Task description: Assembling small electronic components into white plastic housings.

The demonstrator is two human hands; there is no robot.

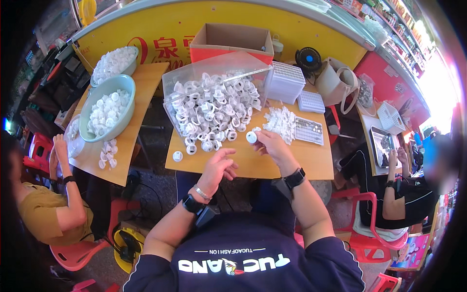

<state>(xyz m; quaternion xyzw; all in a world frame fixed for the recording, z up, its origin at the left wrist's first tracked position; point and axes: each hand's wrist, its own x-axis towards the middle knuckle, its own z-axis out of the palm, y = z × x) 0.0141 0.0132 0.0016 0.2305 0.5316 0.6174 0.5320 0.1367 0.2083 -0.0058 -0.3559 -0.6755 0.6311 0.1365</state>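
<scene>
My right hand (275, 147) pinches a small round white plastic piece (251, 137) between thumb and fingertips, just above the wooden table (238, 165). To its left, my left hand (216, 169) hovers near the table's front edge, fingers apart and holding nothing. Ahead lies a tipped clear plastic bin (238, 62), from which many white ring-shaped parts (214, 104) spill toward me. One round white piece (177, 156) rests alone at the table's left. Beyond my right hand are a heap of small white pieces (280, 121) and a shallow tray (309, 140) with round silvery items in rows.
White trays (287, 83) stand stacked behind the heap, beside a cardboard box (231, 41) and a black fan (308, 59). A cream bag (333, 80) is at the right. Co-workers sit both sides; green basins (87, 124) stand on the left table.
</scene>
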